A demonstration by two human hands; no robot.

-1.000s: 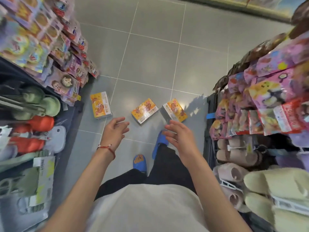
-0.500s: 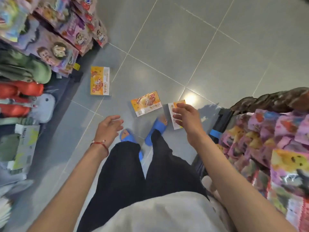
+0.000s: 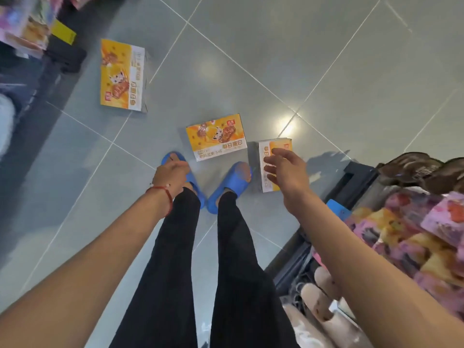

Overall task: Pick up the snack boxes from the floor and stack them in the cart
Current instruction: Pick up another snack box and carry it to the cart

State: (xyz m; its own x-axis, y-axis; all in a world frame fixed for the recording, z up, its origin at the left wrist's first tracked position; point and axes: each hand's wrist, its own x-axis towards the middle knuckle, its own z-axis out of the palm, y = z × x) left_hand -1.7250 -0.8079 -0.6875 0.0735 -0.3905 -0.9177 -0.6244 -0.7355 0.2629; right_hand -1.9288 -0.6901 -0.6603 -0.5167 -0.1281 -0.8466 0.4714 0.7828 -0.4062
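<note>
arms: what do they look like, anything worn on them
Both are bare, with no sleeves in view. The left arm has a thin red string bracelet at the wrist, with what looks like a small pale bead. The right arm wears nothing that shows, no watch or band.

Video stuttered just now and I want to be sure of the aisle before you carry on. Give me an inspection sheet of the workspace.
Surface: grey tiled floor, with a glare spot near the boxes.
Job's things: three snack boxes lie flat on the floor. The left box is by the left display, the middle box is ahead of the feet, and the right box is partly under the right hand. No cart can be made out.
Clutter: nothing seen; blue slippers on the person's feet.
Hands: left hand relaxed and empty; right hand has its fingers spread over the right box, contact unclear.
Cables: nothing seen.
Surroundings: left display and right display, both holding packets.
</note>
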